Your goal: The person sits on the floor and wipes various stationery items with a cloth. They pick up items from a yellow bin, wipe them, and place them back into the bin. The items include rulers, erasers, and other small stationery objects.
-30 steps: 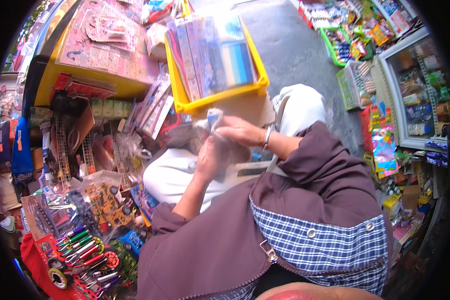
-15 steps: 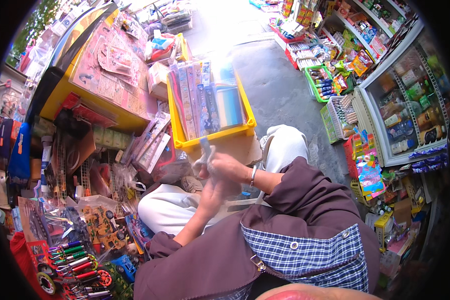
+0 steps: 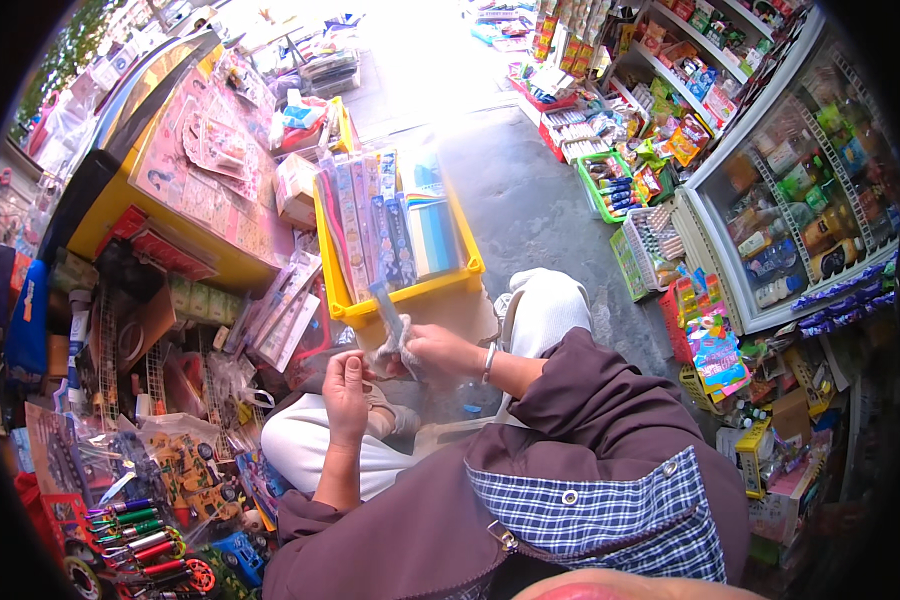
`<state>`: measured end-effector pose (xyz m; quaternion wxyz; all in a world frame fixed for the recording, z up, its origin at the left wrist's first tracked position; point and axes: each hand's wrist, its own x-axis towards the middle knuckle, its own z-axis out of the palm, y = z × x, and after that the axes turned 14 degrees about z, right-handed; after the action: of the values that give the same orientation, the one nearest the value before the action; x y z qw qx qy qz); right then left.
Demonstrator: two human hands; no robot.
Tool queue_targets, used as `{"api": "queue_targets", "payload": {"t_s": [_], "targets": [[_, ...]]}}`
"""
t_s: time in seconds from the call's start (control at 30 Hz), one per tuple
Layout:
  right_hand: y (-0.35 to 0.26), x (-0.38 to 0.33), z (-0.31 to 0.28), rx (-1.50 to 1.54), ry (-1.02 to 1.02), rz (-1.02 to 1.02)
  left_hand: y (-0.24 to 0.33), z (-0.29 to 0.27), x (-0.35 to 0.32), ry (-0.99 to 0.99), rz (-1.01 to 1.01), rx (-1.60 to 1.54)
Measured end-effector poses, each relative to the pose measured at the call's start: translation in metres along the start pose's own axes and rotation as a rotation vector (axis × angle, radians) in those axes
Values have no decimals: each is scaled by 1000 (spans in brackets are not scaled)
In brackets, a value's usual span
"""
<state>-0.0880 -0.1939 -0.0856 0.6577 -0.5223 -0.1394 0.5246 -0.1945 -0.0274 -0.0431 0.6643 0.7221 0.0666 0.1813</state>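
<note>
My right hand point(image 3: 442, 350) is closed around a crumpled greyish-white cloth point(image 3: 394, 358). Out of the top of the cloth sticks a flat, narrow, translucent bluish strip point(image 3: 385, 306), its kind unclear. Just left of the cloth is my left hand point(image 3: 347, 392), its fingertips pinched together by the cloth's edge; what they hold, if anything, is too small to make out. In front of both hands stands a yellow crate point(image 3: 432, 290), filled with upright flat packs point(image 3: 375, 225) in clear sleeves and a blue-and-white striped pack point(image 3: 432, 225).
To the left are a yellow stand with pink sheets point(image 3: 205, 165), hanging packets, toy cars point(image 3: 238, 555) and coloured pens point(image 3: 135, 530). On the right stand a glass-door drinks fridge point(image 3: 800, 190), baskets point(image 3: 653, 240) and snack shelves. Grey floor point(image 3: 525, 190) runs beyond the crate.
My hands, blurred and close together before, are now apart: the left has moved left and down from the cloth. The right keeps hold of the cloth. The whole view has shifted slightly.
</note>
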Motion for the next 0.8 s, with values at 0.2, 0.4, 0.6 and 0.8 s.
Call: {"api": "queue_targets", "payload": {"t_s": [0.2, 0.4, 0.6, 0.8], "targets": [[6, -5, 8, -120, -145, -3, 3, 8, 16, -115, -52, -299], [0, -10, 9, -144, -186, -30, -2, 12, 25, -194, -116, -427], [-9, -11, 17, -143, -236, 116, -7, 2, 31, -82, -114, -568], [-10, -8, 16, -189, -274, 122, -14, -11, 40, 160, -80, -646]]}}
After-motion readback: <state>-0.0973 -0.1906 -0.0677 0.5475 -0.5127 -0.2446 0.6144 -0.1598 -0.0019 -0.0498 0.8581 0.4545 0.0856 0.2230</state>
